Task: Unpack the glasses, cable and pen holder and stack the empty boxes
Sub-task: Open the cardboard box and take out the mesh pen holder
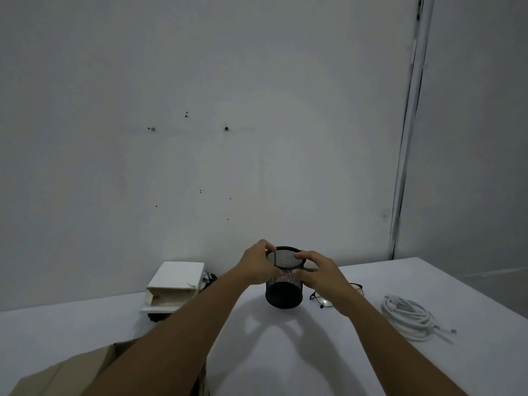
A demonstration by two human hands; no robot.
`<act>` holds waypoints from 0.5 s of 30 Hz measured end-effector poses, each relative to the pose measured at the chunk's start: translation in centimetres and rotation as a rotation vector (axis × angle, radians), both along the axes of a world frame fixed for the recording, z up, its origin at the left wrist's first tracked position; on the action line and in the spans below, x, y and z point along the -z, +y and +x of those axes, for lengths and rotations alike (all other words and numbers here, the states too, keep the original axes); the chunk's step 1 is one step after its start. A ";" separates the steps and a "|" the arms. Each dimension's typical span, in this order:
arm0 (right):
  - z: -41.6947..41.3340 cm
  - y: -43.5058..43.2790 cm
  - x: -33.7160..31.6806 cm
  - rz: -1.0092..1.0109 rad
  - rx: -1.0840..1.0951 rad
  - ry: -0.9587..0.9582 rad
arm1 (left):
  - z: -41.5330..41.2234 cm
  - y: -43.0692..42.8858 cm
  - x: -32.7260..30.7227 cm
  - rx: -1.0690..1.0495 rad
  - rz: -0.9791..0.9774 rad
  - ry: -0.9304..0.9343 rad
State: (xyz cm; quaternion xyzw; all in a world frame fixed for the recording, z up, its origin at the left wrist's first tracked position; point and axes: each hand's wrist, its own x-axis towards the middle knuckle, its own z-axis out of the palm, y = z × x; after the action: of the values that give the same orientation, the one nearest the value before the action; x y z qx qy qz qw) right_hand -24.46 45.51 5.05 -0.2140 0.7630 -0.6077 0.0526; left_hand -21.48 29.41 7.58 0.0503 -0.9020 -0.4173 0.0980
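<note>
A black mesh pen holder (281,292) stands upright on the white table (285,352), near its far edge. My left hand (258,264) grips its rim from the left, and my right hand (320,274) grips it from the right. Black-framed glasses (324,300) lie just right of the holder, partly hidden by my right wrist. A coiled white cable (408,317) lies further right. White boxes (174,284) sit stacked at the left, against the wall. A brown cardboard box (71,372) is at the bottom left, under my left forearm.
A bare grey wall (228,138) rises right behind the table. The table's right edge (471,292) runs diagonally towards me. Something small and dark (210,278) shows behind the white boxes.
</note>
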 end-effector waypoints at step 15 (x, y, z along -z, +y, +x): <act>-3.0 -0.6 3.0 0.044 0.036 -0.013 | -2.6 0.3 1.9 -0.011 -0.086 -0.113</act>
State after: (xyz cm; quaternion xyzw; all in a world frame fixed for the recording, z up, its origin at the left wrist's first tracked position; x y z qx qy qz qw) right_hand -27.47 44.89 2.09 -0.1953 0.7795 -0.5929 0.0514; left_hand -24.04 29.70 5.72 0.0744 -0.9230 -0.3740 0.0511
